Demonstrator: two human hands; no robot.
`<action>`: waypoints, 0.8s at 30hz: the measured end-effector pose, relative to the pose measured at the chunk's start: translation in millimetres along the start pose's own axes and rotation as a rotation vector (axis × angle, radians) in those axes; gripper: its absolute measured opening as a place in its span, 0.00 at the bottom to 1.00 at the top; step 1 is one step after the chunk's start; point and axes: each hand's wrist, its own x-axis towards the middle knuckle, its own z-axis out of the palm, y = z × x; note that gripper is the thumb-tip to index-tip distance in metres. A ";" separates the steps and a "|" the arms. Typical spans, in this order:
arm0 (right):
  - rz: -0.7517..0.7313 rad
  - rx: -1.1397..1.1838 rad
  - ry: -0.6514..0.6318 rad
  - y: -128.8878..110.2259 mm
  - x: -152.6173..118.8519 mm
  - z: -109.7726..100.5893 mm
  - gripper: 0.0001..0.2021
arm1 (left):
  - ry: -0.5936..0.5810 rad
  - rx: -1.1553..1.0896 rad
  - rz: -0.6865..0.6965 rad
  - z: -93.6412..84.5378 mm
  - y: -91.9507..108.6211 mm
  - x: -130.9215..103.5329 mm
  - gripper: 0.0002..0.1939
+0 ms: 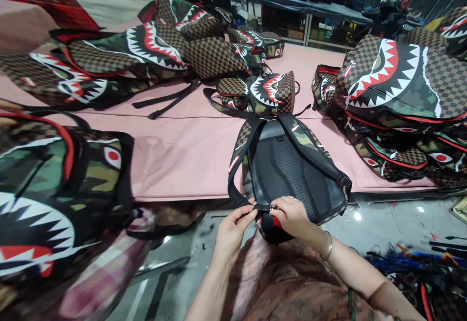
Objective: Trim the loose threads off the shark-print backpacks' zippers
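Note:
A backpack (292,165) lies on the table edge with its black padded back panel facing up. Its shoulder straps run down both sides, and its near corner overhangs the edge toward my body. My left hand (237,223) is closed in a pinch on a black strap (261,208) at that near corner. Close beside it, my right hand (292,214) is also closed, thumb and fingers pinching the same strap by a small dark fitting I cannot make out clearly. A patch of red shows on the bag below my right fingers.
Backpacks (156,48) lie piled at the back left, others (394,82) at the right. A smaller bag (270,90) lies beyond mine on the pink tabletop (175,160). At left, a person's checked sleeve (105,267) is beside another backpack (36,199). Dark items (430,277) lie low at right.

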 end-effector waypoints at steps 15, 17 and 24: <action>0.145 0.273 0.185 24.4 -19.0 -35.7 0.09 | 0.482 1.316 0.804 -62.6 -38.8 30.1 0.08; 0.156 0.259 0.209 29.4 -23.0 -41.3 0.10 | 0.533 1.377 0.754 -60.0 -42.0 37.2 0.09; 0.318 0.219 0.412 87.9 -23.9 -75.8 0.17 | 0.307 1.163 0.891 -77.0 -32.3 31.5 0.11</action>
